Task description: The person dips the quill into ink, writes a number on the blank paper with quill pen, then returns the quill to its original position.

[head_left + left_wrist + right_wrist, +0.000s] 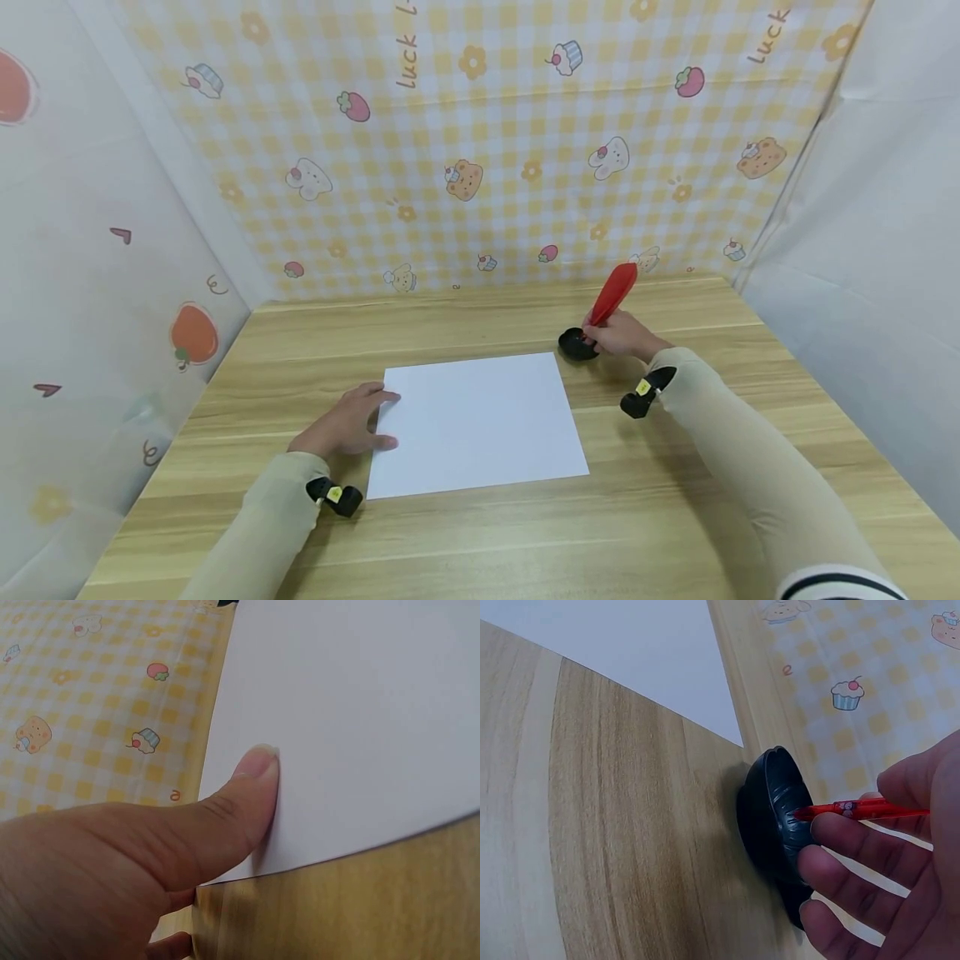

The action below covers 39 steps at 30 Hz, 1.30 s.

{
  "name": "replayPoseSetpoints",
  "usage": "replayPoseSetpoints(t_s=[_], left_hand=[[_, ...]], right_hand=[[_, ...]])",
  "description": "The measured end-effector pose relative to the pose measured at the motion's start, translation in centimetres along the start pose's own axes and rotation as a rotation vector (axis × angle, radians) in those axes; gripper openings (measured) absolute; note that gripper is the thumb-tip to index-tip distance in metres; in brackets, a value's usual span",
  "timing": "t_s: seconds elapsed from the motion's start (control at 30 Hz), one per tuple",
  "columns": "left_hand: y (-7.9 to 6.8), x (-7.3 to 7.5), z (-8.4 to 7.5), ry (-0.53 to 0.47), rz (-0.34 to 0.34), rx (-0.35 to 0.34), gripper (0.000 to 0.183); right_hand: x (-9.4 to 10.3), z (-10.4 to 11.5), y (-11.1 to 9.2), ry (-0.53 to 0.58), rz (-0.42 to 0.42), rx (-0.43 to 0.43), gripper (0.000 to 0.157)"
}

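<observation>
- The right hand (pixel 622 335) pinches a red feather pen (pixel 613 293) between thumb and fingers, its tip inside a black bowl (pixel 756 825).
- The bowl sits at the table's (pixel 480 546) far right, just beyond the corner of a white paper sheet (pixel 480 425).
- The left hand (pixel 347 423), fingers spread wide and gripping nothing, rests on the sheet's left edge.

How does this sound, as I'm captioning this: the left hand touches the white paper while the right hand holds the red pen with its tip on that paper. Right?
One detail is off: the left hand touches the white paper, but the right hand holds the red pen with its tip at the black dish, not on the paper, as the right wrist view shows.
</observation>
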<state>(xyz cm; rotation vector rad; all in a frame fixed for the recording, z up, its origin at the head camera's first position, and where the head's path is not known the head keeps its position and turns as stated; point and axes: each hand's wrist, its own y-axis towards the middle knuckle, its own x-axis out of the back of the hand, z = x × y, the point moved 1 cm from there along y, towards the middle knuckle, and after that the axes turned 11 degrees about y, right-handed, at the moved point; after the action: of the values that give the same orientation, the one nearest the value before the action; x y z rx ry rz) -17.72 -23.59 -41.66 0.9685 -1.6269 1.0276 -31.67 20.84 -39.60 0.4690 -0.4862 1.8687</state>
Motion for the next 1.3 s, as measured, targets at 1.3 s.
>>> replayPoseSetpoints(t_s=[1.3], left_hand=[[-0.1, 0.2, -0.3, 0.002, -0.013, 0.008, 0.069]], right_hand=[[-0.4, 0.7, 1.1, -0.059, 0.023, -0.009, 0.016]])
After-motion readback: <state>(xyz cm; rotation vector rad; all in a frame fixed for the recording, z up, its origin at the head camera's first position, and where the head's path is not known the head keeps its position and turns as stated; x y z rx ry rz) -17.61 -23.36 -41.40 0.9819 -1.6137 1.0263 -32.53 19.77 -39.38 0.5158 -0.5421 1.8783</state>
